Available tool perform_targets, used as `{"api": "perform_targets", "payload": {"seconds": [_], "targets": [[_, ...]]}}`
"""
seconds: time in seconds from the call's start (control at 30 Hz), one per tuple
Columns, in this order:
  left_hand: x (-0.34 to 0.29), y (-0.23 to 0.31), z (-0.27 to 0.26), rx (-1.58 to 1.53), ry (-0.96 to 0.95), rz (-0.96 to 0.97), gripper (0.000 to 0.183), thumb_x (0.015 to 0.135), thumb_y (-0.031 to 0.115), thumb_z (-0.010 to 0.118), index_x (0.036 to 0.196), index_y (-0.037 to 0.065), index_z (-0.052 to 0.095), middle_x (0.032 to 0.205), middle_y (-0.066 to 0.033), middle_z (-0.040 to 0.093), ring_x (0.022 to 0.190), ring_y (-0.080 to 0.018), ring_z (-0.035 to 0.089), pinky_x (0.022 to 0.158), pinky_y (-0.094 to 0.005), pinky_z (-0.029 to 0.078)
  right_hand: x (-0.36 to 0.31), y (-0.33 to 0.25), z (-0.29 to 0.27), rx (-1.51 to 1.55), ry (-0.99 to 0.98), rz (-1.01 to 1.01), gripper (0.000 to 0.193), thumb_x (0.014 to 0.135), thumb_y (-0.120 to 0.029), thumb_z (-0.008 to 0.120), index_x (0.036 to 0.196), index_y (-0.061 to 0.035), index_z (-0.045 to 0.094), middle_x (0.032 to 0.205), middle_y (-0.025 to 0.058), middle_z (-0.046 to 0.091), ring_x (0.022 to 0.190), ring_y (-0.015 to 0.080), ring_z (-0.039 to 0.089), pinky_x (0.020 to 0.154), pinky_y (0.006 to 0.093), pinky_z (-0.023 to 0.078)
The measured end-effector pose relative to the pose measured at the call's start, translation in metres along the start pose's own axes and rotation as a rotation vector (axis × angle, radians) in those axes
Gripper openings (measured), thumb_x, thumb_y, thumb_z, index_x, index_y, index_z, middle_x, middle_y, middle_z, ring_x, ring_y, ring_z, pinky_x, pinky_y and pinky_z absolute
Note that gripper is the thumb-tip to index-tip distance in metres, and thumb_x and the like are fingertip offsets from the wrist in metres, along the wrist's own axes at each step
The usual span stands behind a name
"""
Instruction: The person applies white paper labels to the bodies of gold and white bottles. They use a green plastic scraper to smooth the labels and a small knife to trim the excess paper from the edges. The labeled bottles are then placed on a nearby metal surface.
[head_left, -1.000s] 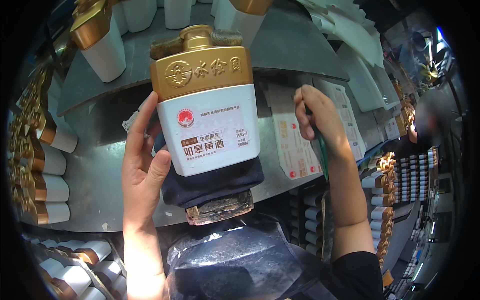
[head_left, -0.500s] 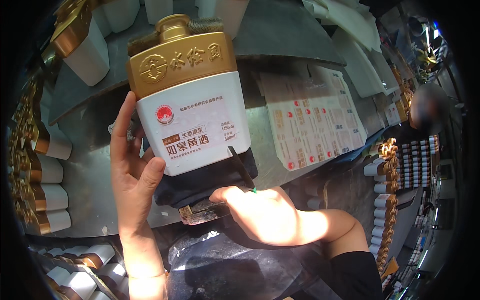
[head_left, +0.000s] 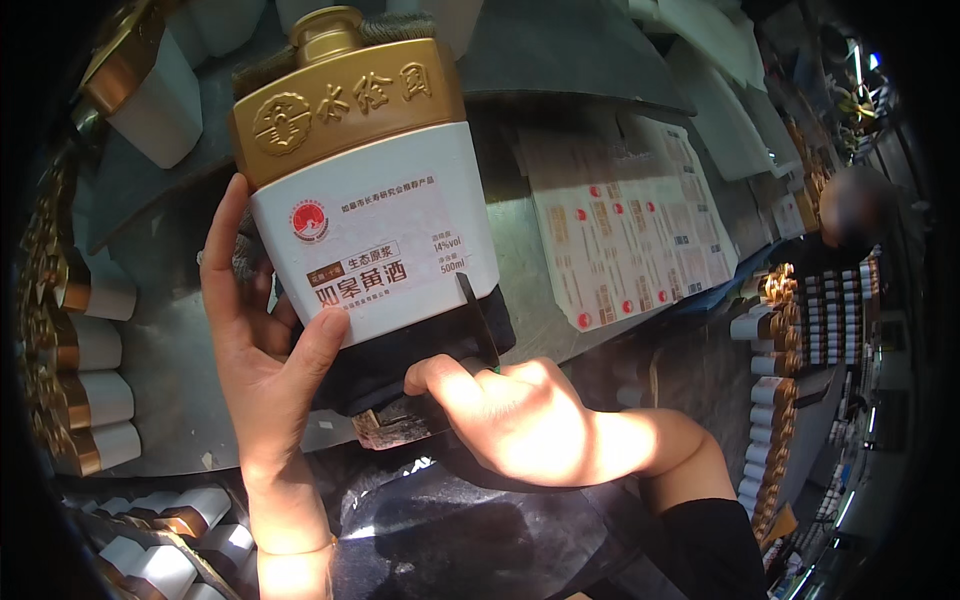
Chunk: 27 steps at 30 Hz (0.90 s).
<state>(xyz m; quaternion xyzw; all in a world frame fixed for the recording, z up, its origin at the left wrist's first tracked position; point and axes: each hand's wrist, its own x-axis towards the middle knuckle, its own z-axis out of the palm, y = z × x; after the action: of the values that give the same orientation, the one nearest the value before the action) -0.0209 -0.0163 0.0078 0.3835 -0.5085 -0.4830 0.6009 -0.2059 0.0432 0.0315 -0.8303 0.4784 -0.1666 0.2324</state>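
Observation:
A white flask-shaped bottle with a gold shoulder and gold neck leans back in front of me, its printed decal facing me. My left hand grips its left side, thumb on the lower front corner and fingers behind. In my right hand is a thin dark blade-like tool with a bit of green near the grip. Its tip lies against or just before the bottle's lower right front; contact is unclear. Below the bottle sits a folded dark cloth on a worn block.
A sheet of printed decals lies on the metal table to the right. Bristles show behind the bottle's neck. Similar bottles line the left side, with more in rows at right. A person is at the far right.
The bottle has shifted left and slightly up in view, with my left hand on it. My left thumb now reaches further over the lower decal. The right hand still holds the tool.

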Motion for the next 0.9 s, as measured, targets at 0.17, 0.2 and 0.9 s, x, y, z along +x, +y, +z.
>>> {"api": "perform_targets", "payload": {"seconds": [0.17, 0.2, 0.9], "targets": [[-0.002, -0.002, -0.005, 0.255, 0.003, 0.164, 0.070, 0.084, 0.020, 0.072, 0.145, 0.009, 0.040, 0.149, -0.0103, 0.036, 0.133, -0.0244, 0.039, 0.114, -0.0430, 0.029, 0.002, 0.005, 0.001, 0.083, 0.070, -0.102, 0.028, 0.079, 0.000, 0.062, 0.106, -0.0035, 0.057, 0.053, 0.0075, 0.056, 0.043, 0.0207, 0.059, 0.039, 0.0321, 0.046], [-0.002, -0.001, -0.010, 0.358, -0.037, 0.164, 0.061, 0.086, 0.019, 0.069, 0.142, 0.009, 0.045, 0.148, -0.0102, 0.039, 0.133, -0.0242, 0.038, 0.115, -0.0426, 0.026, 0.002, 0.004, 0.001, 0.100, 0.095, -0.117, 0.028, 0.078, 0.000, 0.062, 0.105, -0.0033, 0.057, 0.052, 0.0073, 0.055, 0.043, 0.0206, 0.059, 0.039, 0.0320, 0.046], [0.017, 0.010, 0.006, 0.807, -0.315, 0.437, 0.049, 0.073, -0.001, 0.057, 0.114, 0.020, 0.073, 0.161, -0.0189, 0.006, 0.150, -0.0331, 0.002, 0.115, -0.0408, 0.019, 0.000, 0.006, 0.000, 0.061, 0.025, -0.118, 0.029, 0.080, -0.003, 0.060, 0.108, -0.0017, 0.054, 0.053, 0.0071, 0.056, 0.044, 0.0222, 0.060, 0.040, 0.0321, 0.047]]}}
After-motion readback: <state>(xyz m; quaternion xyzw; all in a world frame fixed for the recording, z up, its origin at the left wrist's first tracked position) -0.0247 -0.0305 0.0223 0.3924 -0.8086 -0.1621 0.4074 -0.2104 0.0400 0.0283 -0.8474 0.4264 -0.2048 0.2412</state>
